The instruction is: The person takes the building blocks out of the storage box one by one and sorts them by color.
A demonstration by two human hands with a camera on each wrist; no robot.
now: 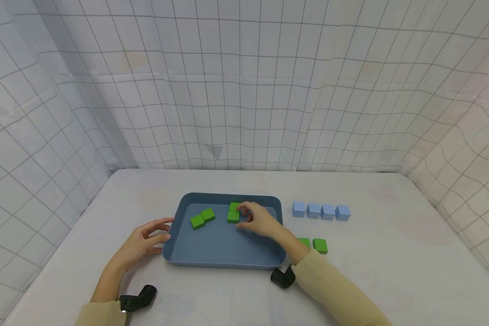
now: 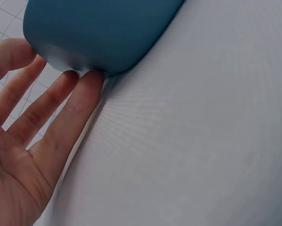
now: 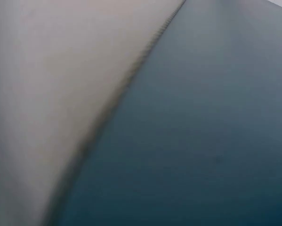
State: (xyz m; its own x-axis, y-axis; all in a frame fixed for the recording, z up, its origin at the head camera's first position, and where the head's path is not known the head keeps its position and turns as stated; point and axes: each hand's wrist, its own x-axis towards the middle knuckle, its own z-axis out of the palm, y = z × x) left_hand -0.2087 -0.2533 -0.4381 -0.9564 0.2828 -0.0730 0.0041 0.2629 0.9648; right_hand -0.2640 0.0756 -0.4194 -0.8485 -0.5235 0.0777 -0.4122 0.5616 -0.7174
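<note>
A blue-grey tray [image 1: 224, 246] lies on the table. My left hand [image 1: 140, 242] is at the tray's left end, and in the left wrist view its outstretched fingers [image 2: 89, 89] touch the outer wall. My right hand [image 1: 261, 221] is over the tray's right half, thumb and fingers spread apart, with no block visible between them. Just left of its fingertips, a green block [image 1: 233, 217] touches another green block [image 1: 234, 206] behind it. Farther left in the tray, two more green blocks [image 1: 197, 221] touch at a corner. The right wrist view is blurred and shows no fingers.
Right of the tray stands a row of several light blue cubes [image 1: 313, 210]. Nearer, a green block [image 1: 320, 246] sits beside another green block [image 1: 304, 242] partly hidden by the right forearm. Grid-patterned white curtains [image 1: 244, 113] border the white table [image 1: 391, 253].
</note>
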